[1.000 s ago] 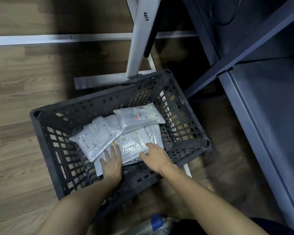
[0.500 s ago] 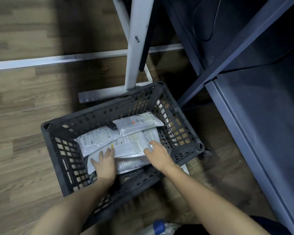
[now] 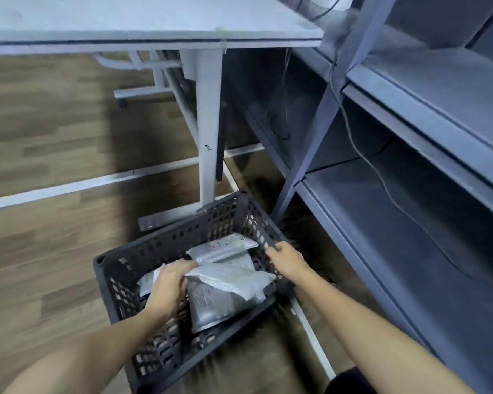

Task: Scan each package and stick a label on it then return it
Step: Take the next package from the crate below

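Gripping a white plastic mailer package [image 3: 234, 281] by its edge, the left hand [image 3: 168, 285] curls fingers round it inside the dark perforated plastic crate [image 3: 165, 245]. The right hand [image 3: 286, 260] hooks curled fingers over the crate's right rim.

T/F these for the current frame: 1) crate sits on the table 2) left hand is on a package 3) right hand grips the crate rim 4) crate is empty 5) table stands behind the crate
1) False. The crate is down at floor level.
2) True. The left hand holds a package.
3) True. The right hand grips the right rim.
4) False. Several packages lie inside.
5) True. The table stands behind it.
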